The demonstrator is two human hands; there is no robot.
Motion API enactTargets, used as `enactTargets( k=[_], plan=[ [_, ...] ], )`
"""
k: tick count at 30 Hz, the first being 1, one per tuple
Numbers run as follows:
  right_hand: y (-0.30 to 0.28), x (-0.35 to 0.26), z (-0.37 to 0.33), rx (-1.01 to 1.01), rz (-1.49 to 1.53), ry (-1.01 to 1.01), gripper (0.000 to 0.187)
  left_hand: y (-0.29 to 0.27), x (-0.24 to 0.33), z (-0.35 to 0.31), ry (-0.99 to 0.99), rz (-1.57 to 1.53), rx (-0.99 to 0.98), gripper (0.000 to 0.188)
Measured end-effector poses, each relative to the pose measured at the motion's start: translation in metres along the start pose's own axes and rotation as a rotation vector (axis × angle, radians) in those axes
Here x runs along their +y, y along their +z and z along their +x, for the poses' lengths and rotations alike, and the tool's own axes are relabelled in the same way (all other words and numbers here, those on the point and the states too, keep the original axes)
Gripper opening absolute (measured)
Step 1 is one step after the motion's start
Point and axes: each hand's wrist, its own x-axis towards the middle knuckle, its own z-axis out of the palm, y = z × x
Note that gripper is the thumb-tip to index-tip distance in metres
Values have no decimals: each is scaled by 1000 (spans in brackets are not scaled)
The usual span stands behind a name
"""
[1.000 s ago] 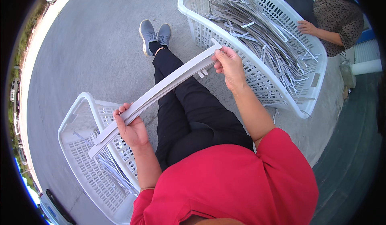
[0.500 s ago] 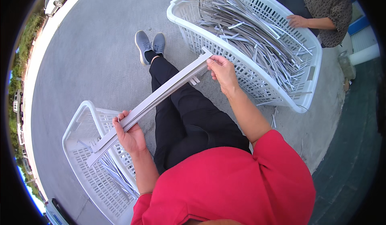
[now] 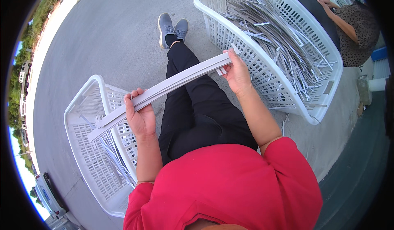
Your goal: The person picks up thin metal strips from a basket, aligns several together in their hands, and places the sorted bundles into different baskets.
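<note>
Over my legs (image 3: 205,104), the strips (image 3: 184,77) slant up rightward, my right hand (image 3: 238,74) gripping near the upper end, my left hand (image 3: 141,118) gripping short of the lower.

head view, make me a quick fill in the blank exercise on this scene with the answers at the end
1. The held strips run between the left hand and the right hand, crossing above ____ trousers.
2. The heaped basket stands on the wearer's ____ side.
3. The basket by the left hand contains ____ strips than the heaped basket.
4. The wearer's shirt is ____.

Missing words: black; right; fewer; red
</note>
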Motion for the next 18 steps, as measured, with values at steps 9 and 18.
enactTargets(
  k=[9,18],
  plan=[
    [34,-17,-17,19,-130,-499,41,6,-17,-21,51,173,24,7],
    [118,-5,-60,-397,27,-564,50,1,-35,-19,-89,-51,47,10]
  ],
)
